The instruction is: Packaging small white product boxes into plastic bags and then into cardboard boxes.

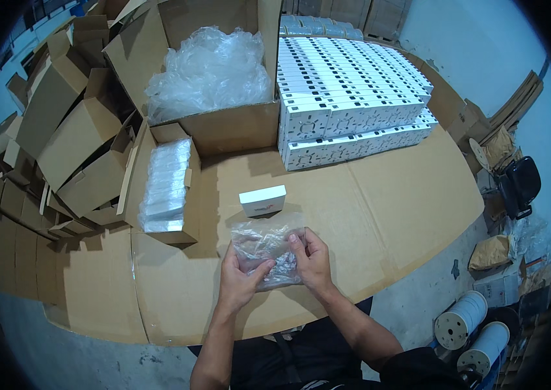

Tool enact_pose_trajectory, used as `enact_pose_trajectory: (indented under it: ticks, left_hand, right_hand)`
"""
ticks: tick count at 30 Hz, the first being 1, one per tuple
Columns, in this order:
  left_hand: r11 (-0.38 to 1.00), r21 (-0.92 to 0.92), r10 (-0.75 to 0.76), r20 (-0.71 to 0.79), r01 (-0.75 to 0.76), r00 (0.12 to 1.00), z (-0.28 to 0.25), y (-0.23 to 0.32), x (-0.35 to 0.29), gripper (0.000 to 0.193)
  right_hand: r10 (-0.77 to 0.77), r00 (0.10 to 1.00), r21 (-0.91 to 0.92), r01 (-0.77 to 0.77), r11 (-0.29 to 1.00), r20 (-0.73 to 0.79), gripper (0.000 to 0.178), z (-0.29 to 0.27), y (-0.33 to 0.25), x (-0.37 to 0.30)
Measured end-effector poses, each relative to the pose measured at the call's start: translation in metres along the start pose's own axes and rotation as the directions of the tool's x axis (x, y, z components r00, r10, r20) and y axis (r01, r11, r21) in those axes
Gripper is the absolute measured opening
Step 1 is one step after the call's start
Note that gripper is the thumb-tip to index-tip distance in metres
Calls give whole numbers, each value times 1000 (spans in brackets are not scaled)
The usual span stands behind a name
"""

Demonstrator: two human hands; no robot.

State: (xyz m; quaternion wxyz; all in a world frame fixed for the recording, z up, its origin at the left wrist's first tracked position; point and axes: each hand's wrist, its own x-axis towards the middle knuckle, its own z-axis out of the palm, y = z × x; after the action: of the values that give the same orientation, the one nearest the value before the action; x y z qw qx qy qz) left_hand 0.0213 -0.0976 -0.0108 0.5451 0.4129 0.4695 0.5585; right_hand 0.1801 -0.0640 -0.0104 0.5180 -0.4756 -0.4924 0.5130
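Observation:
Between my two hands is a clear plastic bag, held above the cardboard-covered table near its front edge. Crinkled clear and whitish material shows in its lower part; I cannot make out what it is. My left hand grips the bag's left side, thumb across the front. On the right side, my right hand pinches the bag with the thumb on top. Just beyond the bag a small white box stands on the table. To the left, an open carton holds a row of plastic-wrapped white boxes.
A large open carton full of clear plastic bags stands at the back. Right of it are stacked white patterned boxes. Empty brown cartons pile up on the left. Cable spools and a black chair are at the right.

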Motion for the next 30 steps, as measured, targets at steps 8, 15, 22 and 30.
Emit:
enact_pose_trajectory:
  ticks: [8, 15, 22, 30]
  left_hand:
    - [993, 121, -8, 31, 4, 999, -1, 0, 1, 44]
    - [984, 177, 28, 3, -28, 1000, -2, -5, 1, 42]
    - [960, 276, 62, -53, -45, 997, 1, -2, 2, 37]
    - [906, 418, 125, -124, -62, 984, -1, -8, 4, 43]
  right_hand:
    - [-243, 962, -157, 223, 962, -125, 21, -20, -33, 40]
    - [-619, 632, -593, 743, 312, 467, 27, -8, -52, 45]
    - [-566, 622, -545, 772, 327, 541, 21, -7, -51, 51]
    - [-482, 505, -385, 862, 330, 717, 17, -10, -74, 59]
